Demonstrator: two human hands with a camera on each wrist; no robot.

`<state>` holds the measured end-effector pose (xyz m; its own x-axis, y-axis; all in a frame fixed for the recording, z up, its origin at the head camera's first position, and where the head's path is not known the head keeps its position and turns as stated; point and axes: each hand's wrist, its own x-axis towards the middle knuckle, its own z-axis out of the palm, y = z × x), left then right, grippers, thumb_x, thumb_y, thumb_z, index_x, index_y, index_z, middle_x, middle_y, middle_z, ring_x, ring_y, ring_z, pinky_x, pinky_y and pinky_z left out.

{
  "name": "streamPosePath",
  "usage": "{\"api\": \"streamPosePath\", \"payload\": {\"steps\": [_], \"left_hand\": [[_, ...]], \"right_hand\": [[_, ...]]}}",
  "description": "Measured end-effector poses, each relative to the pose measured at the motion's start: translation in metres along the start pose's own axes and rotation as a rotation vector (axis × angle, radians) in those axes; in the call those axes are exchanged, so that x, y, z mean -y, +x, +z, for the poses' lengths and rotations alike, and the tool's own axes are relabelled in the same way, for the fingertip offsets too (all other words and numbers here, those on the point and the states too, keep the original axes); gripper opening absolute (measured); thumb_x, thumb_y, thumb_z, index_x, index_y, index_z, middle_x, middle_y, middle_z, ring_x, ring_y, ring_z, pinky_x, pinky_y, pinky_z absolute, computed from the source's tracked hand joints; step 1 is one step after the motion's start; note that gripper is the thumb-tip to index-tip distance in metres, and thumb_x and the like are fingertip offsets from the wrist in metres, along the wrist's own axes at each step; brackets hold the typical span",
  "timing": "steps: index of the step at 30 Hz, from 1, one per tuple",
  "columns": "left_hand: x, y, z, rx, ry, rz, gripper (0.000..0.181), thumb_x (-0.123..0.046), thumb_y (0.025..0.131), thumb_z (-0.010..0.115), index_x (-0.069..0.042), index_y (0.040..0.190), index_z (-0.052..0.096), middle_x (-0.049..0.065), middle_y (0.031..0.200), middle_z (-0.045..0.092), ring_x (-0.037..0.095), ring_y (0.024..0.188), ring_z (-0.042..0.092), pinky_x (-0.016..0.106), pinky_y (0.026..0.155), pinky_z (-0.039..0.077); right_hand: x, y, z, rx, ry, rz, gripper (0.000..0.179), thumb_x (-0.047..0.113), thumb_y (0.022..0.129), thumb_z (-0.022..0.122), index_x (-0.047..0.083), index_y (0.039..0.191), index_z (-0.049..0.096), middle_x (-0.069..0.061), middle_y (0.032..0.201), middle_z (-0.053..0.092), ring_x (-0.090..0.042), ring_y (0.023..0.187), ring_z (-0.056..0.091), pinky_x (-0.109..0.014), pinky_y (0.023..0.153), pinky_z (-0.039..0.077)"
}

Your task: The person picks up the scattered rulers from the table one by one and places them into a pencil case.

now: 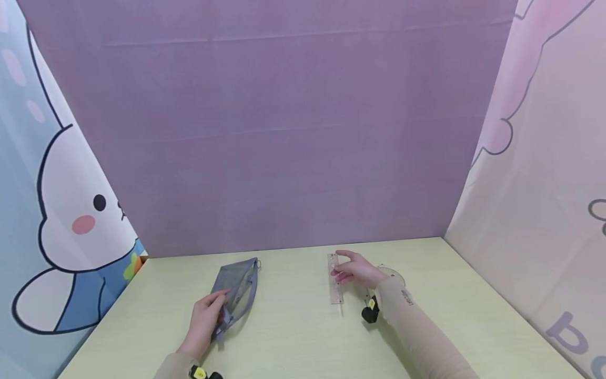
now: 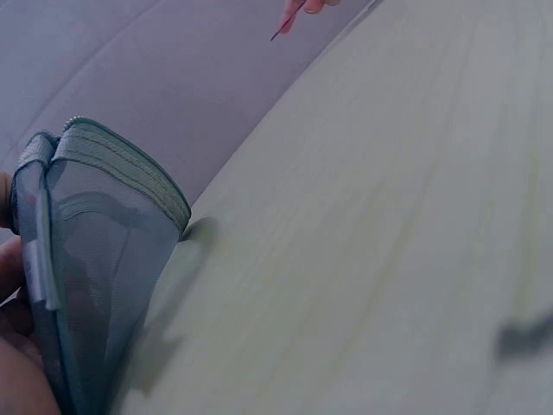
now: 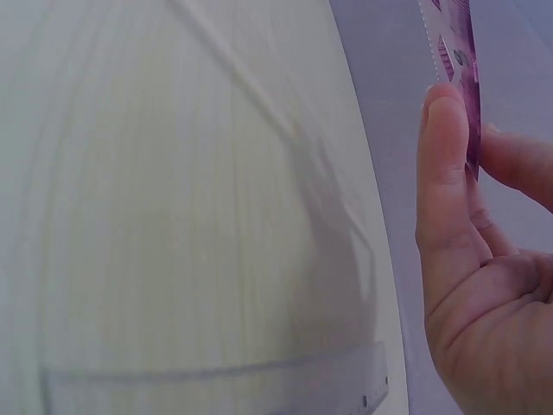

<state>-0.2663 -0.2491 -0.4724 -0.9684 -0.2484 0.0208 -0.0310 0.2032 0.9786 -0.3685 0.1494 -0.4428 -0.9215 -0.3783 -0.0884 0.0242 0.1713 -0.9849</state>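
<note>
My left hand (image 1: pixel 204 322) grips a grey-blue mesh zip pouch (image 1: pixel 235 273) by its near left side. In the left wrist view the pouch (image 2: pixel 104 251) stands on edge, its zipped opening slightly parted, with fingers along its left side. Farther right, my right hand (image 1: pixel 357 271) pinches a clear ruler (image 1: pixel 336 295) with pink print between thumb and fingers. The right wrist view shows this ruler (image 3: pixel 462 69) nearly edge-on, raised above the table. Beneath the right wrist lies a clear protractor (image 1: pixel 395 275), partly covered by the sleeve.
A pale wood-grain table (image 1: pixel 293 337) spans the space below both hands. Behind it hangs a purple cloth backdrop (image 1: pixel 293 131). Printed curtains, one with a cartoon rabbit (image 1: pixel 80 210), close off the left and right sides. Wrist cameras (image 1: pixel 371 310) sit at the cuffs.
</note>
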Motion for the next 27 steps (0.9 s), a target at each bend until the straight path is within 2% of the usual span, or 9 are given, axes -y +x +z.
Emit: {"api": "streamPosePath", "payload": {"steps": [8,20,27], "left_hand": [[0.000,0.000,0.000,-0.001,-0.002,-0.005,0.041,-0.014,0.090,0.051,0.004,0.126,0.060,0.004,0.091,0.058,0.012,0.065,0.050,0.024,0.060,0.044],[0.001,-0.001,-0.001,0.003,0.000,0.002,0.040,-0.013,0.091,0.050,0.004,0.126,0.060,0.005,0.096,0.058,0.012,0.067,0.050,0.024,0.061,0.044],[0.001,-0.001,-0.001,0.012,-0.009,0.008,0.039,-0.012,0.091,0.051,0.003,0.126,0.060,0.007,0.099,0.058,0.013,0.068,0.050,0.025,0.062,0.044]], "right_hand": [[-0.003,0.006,0.005,0.003,0.026,0.017,0.068,0.004,0.093,0.058,0.000,0.151,0.021,-0.017,0.098,0.067,-0.022,0.081,0.067,-0.035,0.076,0.055],[0.007,0.007,0.018,0.059,0.032,-0.013,0.068,0.003,0.094,0.055,-0.003,0.151,0.018,-0.020,0.103,0.065,-0.022,0.083,0.066,-0.037,0.080,0.054],[0.008,0.009,0.024,0.058,0.040,-0.014,0.068,0.003,0.093,0.056,-0.003,0.151,0.019,-0.019,0.102,0.066,-0.024,0.085,0.067,-0.039,0.082,0.053]]}}
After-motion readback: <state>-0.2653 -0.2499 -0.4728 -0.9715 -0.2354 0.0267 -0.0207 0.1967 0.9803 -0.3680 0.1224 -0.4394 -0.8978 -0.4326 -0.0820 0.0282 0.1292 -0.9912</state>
